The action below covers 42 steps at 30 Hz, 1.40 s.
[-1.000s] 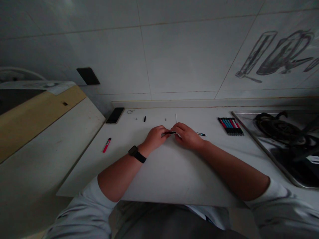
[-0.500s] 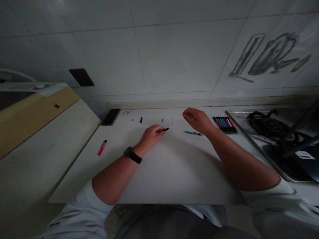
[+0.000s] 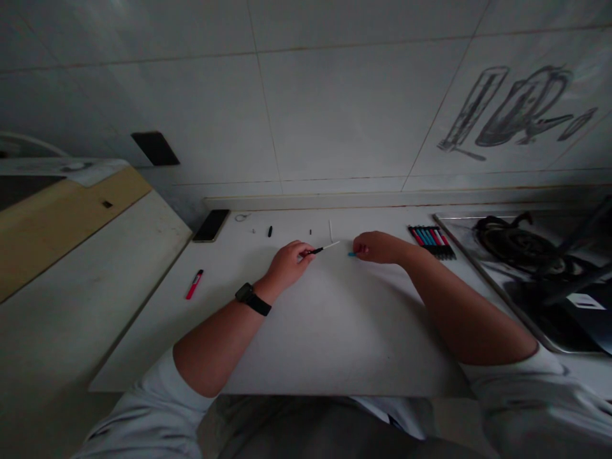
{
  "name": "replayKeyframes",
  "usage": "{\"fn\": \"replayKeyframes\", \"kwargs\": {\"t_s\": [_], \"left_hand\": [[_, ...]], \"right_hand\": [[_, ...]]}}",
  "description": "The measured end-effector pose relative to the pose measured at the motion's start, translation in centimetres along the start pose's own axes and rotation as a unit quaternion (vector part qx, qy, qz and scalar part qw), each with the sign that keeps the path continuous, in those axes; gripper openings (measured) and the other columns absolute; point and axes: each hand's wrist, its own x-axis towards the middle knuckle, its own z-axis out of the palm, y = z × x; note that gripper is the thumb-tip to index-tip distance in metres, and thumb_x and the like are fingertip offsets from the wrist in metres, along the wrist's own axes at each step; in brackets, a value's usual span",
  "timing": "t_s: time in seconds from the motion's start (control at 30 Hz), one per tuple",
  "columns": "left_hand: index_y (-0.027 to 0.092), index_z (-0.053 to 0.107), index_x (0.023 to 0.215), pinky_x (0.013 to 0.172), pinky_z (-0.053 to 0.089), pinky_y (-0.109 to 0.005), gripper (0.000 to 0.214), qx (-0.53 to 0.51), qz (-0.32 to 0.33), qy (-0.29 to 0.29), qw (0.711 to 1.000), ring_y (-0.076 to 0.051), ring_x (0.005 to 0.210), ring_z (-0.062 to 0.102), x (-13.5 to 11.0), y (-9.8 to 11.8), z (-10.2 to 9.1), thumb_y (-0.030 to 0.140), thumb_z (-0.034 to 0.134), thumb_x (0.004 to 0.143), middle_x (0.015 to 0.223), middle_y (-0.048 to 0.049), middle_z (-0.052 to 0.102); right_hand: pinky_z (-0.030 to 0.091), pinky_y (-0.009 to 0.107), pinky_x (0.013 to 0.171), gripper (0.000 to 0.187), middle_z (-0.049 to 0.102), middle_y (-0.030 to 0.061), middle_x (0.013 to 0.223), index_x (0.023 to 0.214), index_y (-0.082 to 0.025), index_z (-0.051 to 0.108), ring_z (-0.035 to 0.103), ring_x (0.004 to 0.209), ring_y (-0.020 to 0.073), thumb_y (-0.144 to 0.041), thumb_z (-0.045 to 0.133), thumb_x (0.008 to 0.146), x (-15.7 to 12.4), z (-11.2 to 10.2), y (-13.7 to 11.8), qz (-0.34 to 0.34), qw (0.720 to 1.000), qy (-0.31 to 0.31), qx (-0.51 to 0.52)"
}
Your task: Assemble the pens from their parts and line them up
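Observation:
My left hand [image 3: 289, 262] is closed, pinching a short black pen part [image 3: 316, 251] above the white tabletop. From its right end a thin white rod [image 3: 331, 244], like a pen refill, sticks out toward my right hand. My right hand [image 3: 380, 247] lies low over the blue pen [image 3: 352, 254], fingers curled round it; only the pen's left end shows. Behind the black part, a second thin white rod [image 3: 330, 229] rests on the table. A tiny dark piece [image 3: 310, 232] and a small black cap-like piece [image 3: 270, 231] lie farther left.
A row of red, blue and black pens [image 3: 431, 241] sits at the right, beside a gas stove [image 3: 516, 255]. On the left are a phone [image 3: 211, 225], a red pen-like item [image 3: 194, 284] and a small ring [image 3: 241, 217]. A tiled wall [image 3: 335, 115] closes off the back.
My right hand has come down onto the blue pen and covers most of it. A white rod now projects from the black part in my left hand, which has stayed in place.

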Motion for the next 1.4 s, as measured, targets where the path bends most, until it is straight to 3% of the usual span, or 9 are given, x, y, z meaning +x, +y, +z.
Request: {"fn": "replayKeyframes", "kwargs": {"t_s": [0.13,0.23,0.73,1.07,1.4], "left_hand": [[0.021,0.074,0.106,0.085,0.054,-0.033,0.013,0.01,-0.001,0.001,1.0,-0.018,0.09,0.067,0.1,0.1,-0.1,0.022,0.067,0.095,0.098,-0.0038,0.071],[0.022,0.074,0.107,0.086,0.053,-0.033,0.013,0.015,0.005,0.002,1.0,-0.018,0.091,0.067,0.1,0.0,-0.1,0.022,0.066,0.096,0.099,-0.0036,0.071],[0.021,0.075,0.105,0.086,0.054,-0.034,0.012,0.015,0.006,-0.007,1.0,-0.019,0.092,0.067,0.1,0.3,-0.2,0.022,0.067,0.095,0.099,-0.0042,0.071],[0.022,0.075,0.103,0.087,0.054,-0.034,0.011,-0.004,0.033,-0.005,0.999,-0.019,0.094,0.066,0.2,0.9,-0.4,0.02,0.068,0.095,0.098,-0.0039,0.07],[0.02,0.075,0.101,0.086,0.053,-0.034,0.016,0.015,0.031,-0.031,0.999,-0.019,0.093,0.066,0.3,1.2,-0.7,0.025,0.06,0.101,0.096,-0.0048,0.07]], "right_hand": [[0.047,0.029,0.073,0.015,0.077,0.0066,0.099,0.104,-0.022,0.07,0.069,0.083,0.02,-0.022,0.063,0.091,-0.1,-0.3,-0.9,-0.03,0.996,0.071,0.043],[0.047,0.029,0.072,0.014,0.076,0.0061,0.094,0.105,-0.022,0.069,0.068,0.079,0.0191,-0.025,0.06,0.094,-0.3,-0.8,-1.6,-0.042,0.993,0.098,0.057],[0.042,0.028,0.071,0.014,0.074,0.005,0.093,0.1,-0.022,0.07,0.064,0.078,0.0178,-0.024,0.06,0.091,-0.3,-0.8,-2.3,-0.088,0.986,0.135,0.053],[0.043,0.028,0.074,0.015,0.072,0.0071,0.098,0.103,-0.021,0.07,0.063,0.083,0.0194,-0.022,0.059,0.094,-0.2,0.6,-5.3,-0.124,0.978,0.161,0.04],[0.046,0.03,0.079,0.015,0.072,0.0089,0.101,0.103,-0.021,0.07,0.065,0.089,0.021,-0.023,0.057,0.097,-0.3,1.1,-6.1,-0.129,0.971,0.196,0.051]]}}
